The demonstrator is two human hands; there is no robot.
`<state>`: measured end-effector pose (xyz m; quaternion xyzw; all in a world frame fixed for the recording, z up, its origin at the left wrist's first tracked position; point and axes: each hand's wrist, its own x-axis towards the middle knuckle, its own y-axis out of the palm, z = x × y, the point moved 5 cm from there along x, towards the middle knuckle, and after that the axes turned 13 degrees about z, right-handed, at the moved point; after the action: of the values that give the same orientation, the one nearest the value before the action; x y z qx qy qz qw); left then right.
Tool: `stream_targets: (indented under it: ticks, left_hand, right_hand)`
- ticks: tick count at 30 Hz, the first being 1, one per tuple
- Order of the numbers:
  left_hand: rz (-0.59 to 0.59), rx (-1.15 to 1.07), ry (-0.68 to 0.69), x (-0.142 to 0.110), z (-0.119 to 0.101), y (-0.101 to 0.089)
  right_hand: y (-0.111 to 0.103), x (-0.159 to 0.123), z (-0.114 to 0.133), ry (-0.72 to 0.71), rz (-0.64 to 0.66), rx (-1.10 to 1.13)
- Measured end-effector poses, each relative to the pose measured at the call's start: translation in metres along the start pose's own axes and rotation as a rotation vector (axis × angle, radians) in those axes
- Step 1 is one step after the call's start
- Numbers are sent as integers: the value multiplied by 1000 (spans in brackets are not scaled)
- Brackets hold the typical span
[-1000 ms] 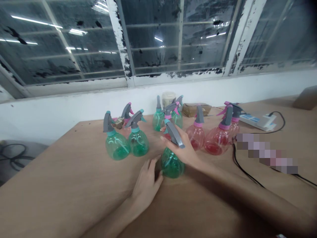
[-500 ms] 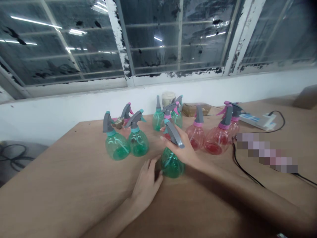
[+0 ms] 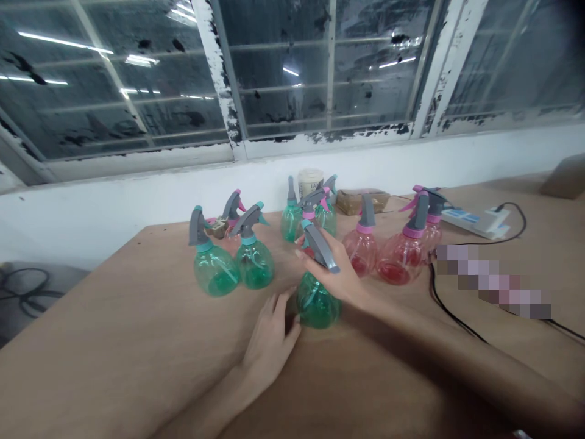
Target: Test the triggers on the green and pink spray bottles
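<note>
A green spray bottle (image 3: 319, 305) with a grey trigger head stands upright on the table in front of me. My right hand (image 3: 340, 268) is wrapped round its neck, just under the head. Beside the bottle's left side, my left hand (image 3: 272, 335) rests on the table with its fingers apart; its fingertips are close to the bottle, and I cannot tell whether they touch it. To the left stand two more green spray bottles, a nearer one (image 3: 216, 271) and another (image 3: 256, 262). A red spray bottle (image 3: 400, 262) is to the right of my right hand.
Behind are more green bottles (image 3: 291, 219), red bottles (image 3: 359, 244), a pale cup (image 3: 311, 178) and a brown package (image 3: 362, 202). A white power strip (image 3: 478, 222) with black cables lies at the right. The table's left edge slants toward me; a window wall closes the back.
</note>
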<state>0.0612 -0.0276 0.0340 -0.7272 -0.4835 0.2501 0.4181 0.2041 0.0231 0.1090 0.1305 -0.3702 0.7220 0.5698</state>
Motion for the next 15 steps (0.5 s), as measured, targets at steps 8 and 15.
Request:
stream_targets:
  ticks: [8,15]
  left_hand:
    - [6,7,-8,0,0,0]
    - [-2,0,16,0,-1,0]
  right_hand:
    - [0,-1,1,-10,-9,-14]
    - [-1,-2,1,-3,-19,-12]
